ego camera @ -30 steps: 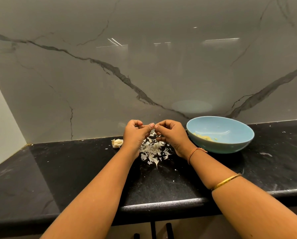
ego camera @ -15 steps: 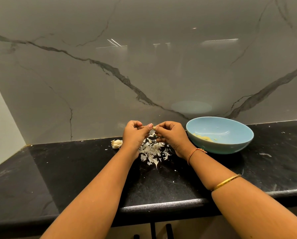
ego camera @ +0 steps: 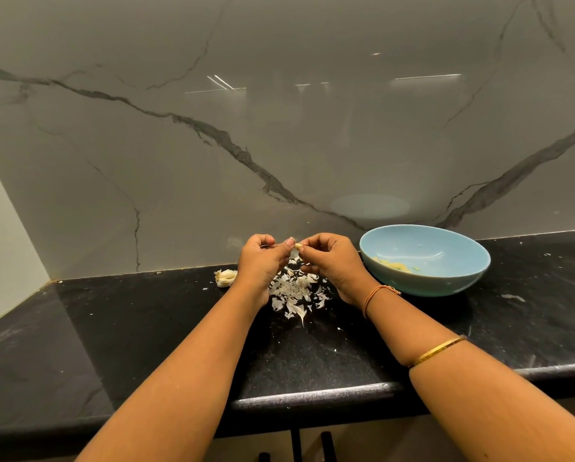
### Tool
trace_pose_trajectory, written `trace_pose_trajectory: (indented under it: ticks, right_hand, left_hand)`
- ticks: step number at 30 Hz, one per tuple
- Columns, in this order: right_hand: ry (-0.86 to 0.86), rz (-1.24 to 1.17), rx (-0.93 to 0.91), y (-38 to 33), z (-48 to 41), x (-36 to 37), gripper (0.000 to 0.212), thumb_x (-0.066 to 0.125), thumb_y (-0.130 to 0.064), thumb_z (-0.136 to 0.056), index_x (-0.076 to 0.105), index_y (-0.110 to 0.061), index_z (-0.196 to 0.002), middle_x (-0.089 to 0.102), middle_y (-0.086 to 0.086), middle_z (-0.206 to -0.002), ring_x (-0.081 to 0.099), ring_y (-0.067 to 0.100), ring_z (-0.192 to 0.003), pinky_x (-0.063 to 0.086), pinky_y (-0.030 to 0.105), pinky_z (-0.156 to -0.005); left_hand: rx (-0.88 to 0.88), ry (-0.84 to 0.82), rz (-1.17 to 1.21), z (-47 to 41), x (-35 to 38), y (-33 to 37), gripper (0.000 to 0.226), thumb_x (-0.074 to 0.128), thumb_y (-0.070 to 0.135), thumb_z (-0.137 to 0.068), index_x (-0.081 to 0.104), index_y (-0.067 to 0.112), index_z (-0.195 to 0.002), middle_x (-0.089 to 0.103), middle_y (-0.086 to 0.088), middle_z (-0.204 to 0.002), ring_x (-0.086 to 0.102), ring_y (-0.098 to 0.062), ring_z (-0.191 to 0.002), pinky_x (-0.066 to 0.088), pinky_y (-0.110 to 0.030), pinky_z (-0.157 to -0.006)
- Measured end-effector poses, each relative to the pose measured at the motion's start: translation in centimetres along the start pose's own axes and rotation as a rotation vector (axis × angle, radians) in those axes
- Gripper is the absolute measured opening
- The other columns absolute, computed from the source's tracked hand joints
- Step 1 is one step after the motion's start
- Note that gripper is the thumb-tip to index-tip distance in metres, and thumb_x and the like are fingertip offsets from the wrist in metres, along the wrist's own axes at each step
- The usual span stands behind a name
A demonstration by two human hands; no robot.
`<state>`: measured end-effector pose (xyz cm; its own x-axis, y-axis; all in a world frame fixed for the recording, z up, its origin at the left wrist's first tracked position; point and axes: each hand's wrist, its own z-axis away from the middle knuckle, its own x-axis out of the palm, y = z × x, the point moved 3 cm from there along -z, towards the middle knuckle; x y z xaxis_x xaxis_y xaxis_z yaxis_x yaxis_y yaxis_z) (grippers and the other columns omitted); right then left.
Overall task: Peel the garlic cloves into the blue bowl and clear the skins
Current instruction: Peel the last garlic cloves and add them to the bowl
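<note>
left hand [ego camera: 262, 261], right hand [ego camera: 332, 265] pinching garlic clove [ego camera: 298, 245], mostly hidden by fingers [ego camera: 312, 241]

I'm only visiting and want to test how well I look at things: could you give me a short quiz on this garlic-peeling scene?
1. Multiple choice: what do the left hand and right hand pinch between them?
A) a garlic clove
B) a spoon
C) a knife
2. True or false: the loose skins lie inside the blue bowl.
3. Fill in: the partial garlic bulb lies on the counter to the ___ of the left hand.

Key:
1. A.
2. False; they lie on the counter below the hands.
3. left.
</note>
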<state>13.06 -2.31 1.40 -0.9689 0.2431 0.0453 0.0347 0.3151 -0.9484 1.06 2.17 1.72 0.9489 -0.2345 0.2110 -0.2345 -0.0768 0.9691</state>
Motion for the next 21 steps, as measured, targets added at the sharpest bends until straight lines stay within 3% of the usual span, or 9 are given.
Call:
trace_pose_trajectory:
  ticks: [3, 7, 13, 21]
  right_hand:
    - [-0.001, -0.002, 0.001, 0.01, -0.03, 0.04, 0.002, 0.062, -0.001, -0.087, 0.062, 0.000, -0.086, 0.058, 0.008, -0.078, 0.058, 0.012, -0.071, 0.053, 0.017, -0.060]
    - [-0.007, -0.005, -0.001, 0.02, 0.00, 0.07, 0.003, 0.060, 0.002, -0.087, 0.061, -0.001, -0.085, 0.058, 0.007, -0.078, 0.057, 0.011, -0.070, 0.053, 0.017, -0.060]
    - [-0.011, -0.014, -0.011, -0.08, 0.01, 0.07, 0.010, 0.057, 0.004, -0.087, 0.061, -0.005, -0.082, 0.058, 0.007, -0.078, 0.057, 0.011, -0.070, 0.052, 0.017, -0.059]
    - [-0.024, 0.019, 0.000, 0.03, -0.03, 0.10, 0.003, 0.059, 0.000, -0.088, 0.062, 0.001, -0.088, 0.061, 0.010, -0.080, 0.061, 0.017, -0.073, 0.053, 0.017, -0.059]
  left_hand:
    - [-0.032, -0.009, 0.024, 0.00, 0.00, -0.11, 0.025, 0.068, 0.007, -0.084, 0.045, 0.015, -0.085, 0.056, -0.003, -0.081, 0.056, -0.012, -0.070, 0.050, -0.023, -0.071]
    - [-0.107, -0.023, 0.092, -0.05, 0.03, -0.17, 0.023, 0.067, 0.006, -0.085, 0.045, 0.012, -0.091, 0.058, -0.005, -0.085, 0.056, -0.009, -0.065, 0.051, -0.017, -0.057]
    - [-0.198, -0.034, 0.219, 0.07, 0.17, -0.26, 0.058, 0.066, 0.002, -0.085, 0.036, -0.002, -0.135, 0.059, -0.006, -0.078, 0.057, -0.007, -0.058, 0.049, -0.014, -0.047]
    - [-0.237, -0.068, 0.278, 0.16, 0.37, -0.19, 0.062, 0.065, 0.002, -0.085, 0.032, 0.001, -0.138, 0.061, -0.007, -0.077, 0.060, -0.004, -0.051, 0.050, -0.014, -0.047]
